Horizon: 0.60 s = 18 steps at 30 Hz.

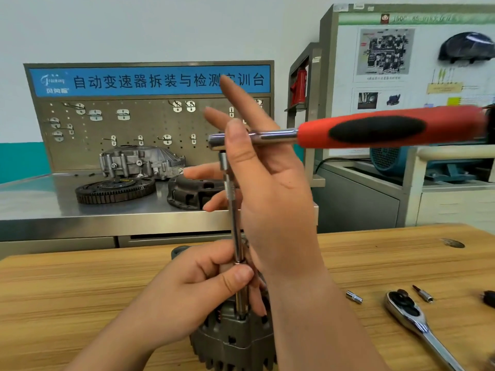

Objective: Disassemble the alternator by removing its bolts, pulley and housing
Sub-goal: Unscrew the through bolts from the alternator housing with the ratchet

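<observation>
**A:** Where's the alternator [235, 336]?

**B:** It's low in the middle, standing on the table [80, 290]. The frame's bottom edge cuts off its lower part. A bar [235, 231] rises upright from its top.

**A:** And the hands?

**B:** The left hand [203, 285] is wrapped round the bar's lower end, just above the alternator. The right hand [270, 199] is higher up. Its fingers are straight and splayed behind the bar, and its thumb lies flat across the neck of the ratchet [388, 129]. It isn't clenched round anything.

**A:** Which way does the ratchet point?

**B:** The head sits on top of the bar. The red handle points right, roughly level and well above the table.

**A:** Is there room around it?

**B:** Left of the alternator is bare wood out to the frame edge. Lying to its right are a socket [354, 297], a second ratchet [409, 314] and a bit [423, 293]. The ratchet and bit are close together and apart from the alternator. The table's far edge runs just behind the alternator.

**A:** And beyond that?

**B:** There's a steel bench [80, 212] carrying a flywheel [115, 190], a clutch cover [192, 192] and a casing [139, 162]. A pegboard [134, 124] stands at its back.
</observation>
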Available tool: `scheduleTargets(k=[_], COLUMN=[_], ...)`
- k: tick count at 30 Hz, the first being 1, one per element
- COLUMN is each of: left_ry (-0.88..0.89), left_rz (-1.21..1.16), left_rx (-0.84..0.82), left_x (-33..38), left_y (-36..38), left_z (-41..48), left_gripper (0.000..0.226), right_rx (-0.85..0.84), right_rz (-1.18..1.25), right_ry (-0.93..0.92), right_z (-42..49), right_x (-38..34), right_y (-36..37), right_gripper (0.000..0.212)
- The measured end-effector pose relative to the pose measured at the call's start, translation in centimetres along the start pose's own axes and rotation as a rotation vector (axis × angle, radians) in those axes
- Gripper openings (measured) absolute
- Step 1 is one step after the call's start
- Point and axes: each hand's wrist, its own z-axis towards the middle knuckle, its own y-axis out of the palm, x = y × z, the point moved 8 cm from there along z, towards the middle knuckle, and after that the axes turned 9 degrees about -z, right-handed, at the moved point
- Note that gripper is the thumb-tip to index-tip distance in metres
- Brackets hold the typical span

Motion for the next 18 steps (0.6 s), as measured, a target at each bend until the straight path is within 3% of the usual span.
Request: scheduleTargets(k=[3,8,12,18], left_ry=[-0.015,0.012,0.024,0.03], left_rz=[0.007,-0.029,-0.021,-0.021], left_rx=[0.031,0.025,-0.02,-0.025], left_x=[-0.4,-0.1,0.2,-0.1], left_y=[-0.3,-0.2,0.2,0.1], left_z=[0.0,-0.1,-0.1,0.1], left_gripper=[0.047,0.056,0.044,0.044], right_rx=[-0.005,-0.02,-0.071,-0.061], right_rz=[0.021,0.188,0.225,0.104], right_ry=[-0.027,0.129,0.252,0.105], right_z=[-0.1,-0.1,-0.4,-0.1], right_x=[-0.2,1.3,2.4,0.9], right_y=[0.1,0.5,0.8,0.8], right_gripper=[0.033,0.043,0.059,0.032])
